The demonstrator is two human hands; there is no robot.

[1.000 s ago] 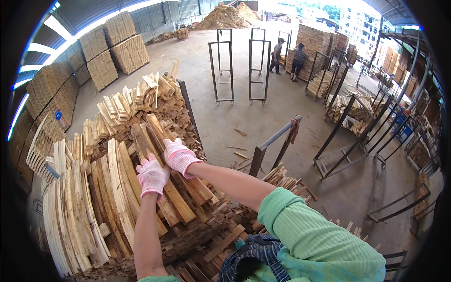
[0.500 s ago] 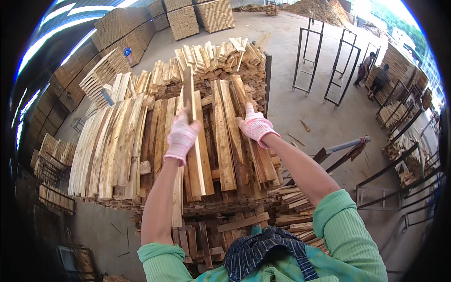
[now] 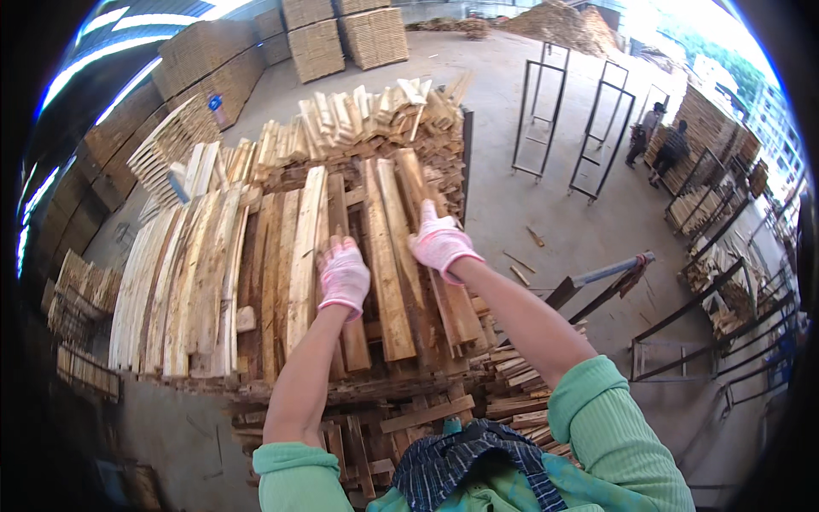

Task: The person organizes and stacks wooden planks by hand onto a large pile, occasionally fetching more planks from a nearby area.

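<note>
While the pink-gloved left grip (image 3: 345,273) is resting on a brown board (image 3: 357,348), the right grip (image 3: 444,245) is lying over a long board (image 3: 458,314) near the right side of the timber stack (image 3: 281,391), index finger stretching forward; can't tell if either is closing around wood. Both boards are lying atop the stack, pale planks (image 3: 175,290) sitting left. Behind, short wood pieces (image 3: 345,119) are lying heaped. Farther off, metal frames (image 3: 550,125) are standing on the floor (image 3: 495,192), two people (image 3: 672,152) are standing by a tall lumber stack (image 3: 710,124), and a wood-waste heap (image 3: 561,30) is rising.
</note>
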